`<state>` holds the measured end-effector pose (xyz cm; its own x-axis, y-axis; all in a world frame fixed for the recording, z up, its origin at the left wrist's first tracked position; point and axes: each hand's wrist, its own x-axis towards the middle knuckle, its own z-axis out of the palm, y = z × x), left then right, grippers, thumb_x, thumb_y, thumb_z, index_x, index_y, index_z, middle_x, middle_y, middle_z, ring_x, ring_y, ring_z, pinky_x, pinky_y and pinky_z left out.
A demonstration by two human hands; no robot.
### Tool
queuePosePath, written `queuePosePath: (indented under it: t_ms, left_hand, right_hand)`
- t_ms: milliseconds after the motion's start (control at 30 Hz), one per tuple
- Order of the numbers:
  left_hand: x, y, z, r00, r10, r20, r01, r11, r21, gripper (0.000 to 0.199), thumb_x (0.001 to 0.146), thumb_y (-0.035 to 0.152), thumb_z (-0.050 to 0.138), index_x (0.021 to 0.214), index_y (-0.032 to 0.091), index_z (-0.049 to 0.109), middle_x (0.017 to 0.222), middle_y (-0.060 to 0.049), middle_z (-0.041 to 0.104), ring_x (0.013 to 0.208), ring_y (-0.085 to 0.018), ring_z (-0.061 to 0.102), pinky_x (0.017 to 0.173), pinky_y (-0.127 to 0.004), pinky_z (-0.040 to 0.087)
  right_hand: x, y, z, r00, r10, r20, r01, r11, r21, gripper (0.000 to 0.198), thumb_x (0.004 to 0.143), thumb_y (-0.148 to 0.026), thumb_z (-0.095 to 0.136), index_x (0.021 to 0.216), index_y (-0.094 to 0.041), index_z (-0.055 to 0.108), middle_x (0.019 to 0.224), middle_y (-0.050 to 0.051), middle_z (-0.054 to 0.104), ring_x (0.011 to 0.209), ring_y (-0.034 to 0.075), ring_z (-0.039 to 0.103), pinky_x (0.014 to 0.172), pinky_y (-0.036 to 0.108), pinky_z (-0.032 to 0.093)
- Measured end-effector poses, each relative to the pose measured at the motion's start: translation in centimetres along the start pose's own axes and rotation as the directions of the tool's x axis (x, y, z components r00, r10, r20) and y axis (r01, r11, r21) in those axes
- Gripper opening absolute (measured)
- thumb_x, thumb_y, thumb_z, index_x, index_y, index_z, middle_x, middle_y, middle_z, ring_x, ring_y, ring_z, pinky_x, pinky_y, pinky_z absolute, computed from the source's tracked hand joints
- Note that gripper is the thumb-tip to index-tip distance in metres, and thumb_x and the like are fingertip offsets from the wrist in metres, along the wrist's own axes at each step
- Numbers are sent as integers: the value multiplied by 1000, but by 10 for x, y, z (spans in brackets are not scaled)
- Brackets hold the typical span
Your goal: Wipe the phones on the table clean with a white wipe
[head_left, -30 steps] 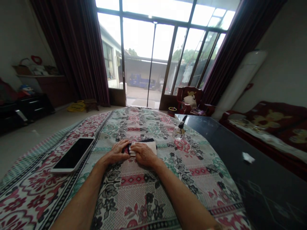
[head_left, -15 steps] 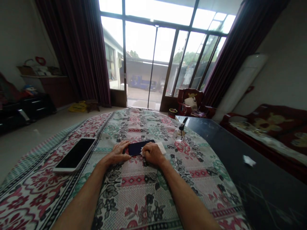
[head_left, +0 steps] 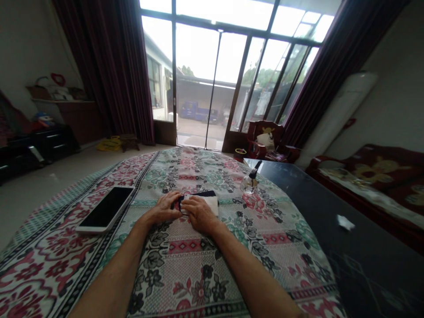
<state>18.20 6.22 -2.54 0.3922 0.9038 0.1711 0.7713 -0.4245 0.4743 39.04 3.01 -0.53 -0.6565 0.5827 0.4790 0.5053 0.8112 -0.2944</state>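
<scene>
A dark smartphone (head_left: 208, 193) lies on the table in front of me, mostly covered by a white cloth (head_left: 212, 204). My left hand (head_left: 164, 209) grips the phone's left end, thumb on the near side and fingers on the far side. On top of the phone my right hand (head_left: 200, 215) presses the cloth down, its fingers bent over it near the left end. A larger white tablet-like device (head_left: 106, 210) with a black screen lies to the left. Beyond my right hand stands a clear spray bottle (head_left: 250, 182) with a black nozzle.
A flowered tablecloth (head_left: 198, 251) covers the round table. At the right is a dark, lower table (head_left: 308, 207) bearing a crumpled white tissue (head_left: 345, 222). Red wooden seats (head_left: 374, 170) stand beyond it, and a glass door (head_left: 195, 88) is ahead.
My right hand has slid left along the phone, and the cloth now spreads over most of the screen. My left hand keeps its hold on the phone's end. The view has shifted slightly.
</scene>
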Motion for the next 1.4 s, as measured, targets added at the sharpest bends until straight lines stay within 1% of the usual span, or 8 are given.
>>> queuePosePath:
  t_ms: [233, 433, 567, 767, 933, 1067, 1267, 1400]
  left_hand:
    - [-1, 4, -5, 1000, 2, 22, -2, 1000, -5, 70, 69, 36, 66, 135, 21, 48, 148, -10, 42, 139, -28, 31, 114, -41, 24]
    - [-1, 7, -7, 1000, 10, -4, -10, 999, -35, 67, 66, 38, 69, 129, 23, 53, 145, -9, 46, 137, -28, 36, 113, -42, 27]
    - [-2, 21, -8, 999, -49, -21, 49, 999, 4, 64, 59, 43, 75, 117, 22, 60, 140, -10, 49, 133, -31, 40, 110, -43, 29]
    - [-3, 24, 2, 992, -53, -116, 57, 998, 33, 69, 59, 43, 75, 123, 23, 58, 137, -10, 52, 130, -32, 43, 109, -45, 31]
    - [-1, 18, 7, 994, 4, -113, 5, 997, 81, 68, 61, 46, 74, 125, 26, 59, 137, -8, 51, 129, -32, 43, 109, -44, 31]
    - [-2, 27, 3, 997, -8, -82, 20, 991, 136, 66, 64, 49, 71, 123, 23, 61, 136, -9, 51, 128, -32, 45, 107, -44, 35]
    - [-5, 39, 0, 998, -26, -62, 37, 985, 166, 63, 67, 50, 69, 123, 24, 60, 138, -9, 51, 128, -32, 44, 106, -46, 34]
    - [-5, 39, 2, 997, -47, -64, 57, 987, 149, 64, 66, 51, 69, 123, 24, 59, 139, -9, 51, 130, -32, 42, 107, -45, 33]
  right_hand:
    - [-1, 1, -2, 1000, -9, -17, 9, 1000, 28, 28, 77, -7, 55, 95, -21, 71, 108, 4, 66, 103, 19, 54, 98, 35, 38]
    - [-6, 6, -10, 984, 132, -120, -136, 990, -27, 21, 74, -4, 53, 71, -19, 68, 85, 4, 64, 84, 18, 55, 85, 32, 42]
    - [-4, 6, -10, 951, 189, -244, -198, 980, -14, 24, 76, -3, 51, 84, -19, 68, 94, 6, 65, 90, 19, 56, 86, 32, 43]
    - [-1, -4, -3, 991, 86, -99, -89, 996, -27, 24, 83, -9, 53, 99, -19, 68, 105, 5, 68, 99, 19, 57, 93, 34, 41]
    - [-2, 1, -6, 988, 123, -96, -132, 986, -100, 23, 87, -14, 52, 102, -20, 69, 109, 5, 68, 100, 19, 57, 96, 35, 40]
    - [-4, 20, -14, 943, 289, -166, -314, 937, -150, 24, 88, -14, 52, 102, -19, 70, 110, 7, 68, 103, 21, 56, 97, 35, 39]
    - [-14, 49, -25, 808, 513, -288, -569, 807, -160, 24, 89, -11, 49, 99, -17, 70, 111, 11, 67, 105, 22, 56, 97, 36, 38]
    - [-14, 46, -23, 823, 473, -314, -542, 820, -184, 22, 87, -10, 51, 95, -18, 70, 108, 10, 67, 102, 22, 56, 95, 35, 40]
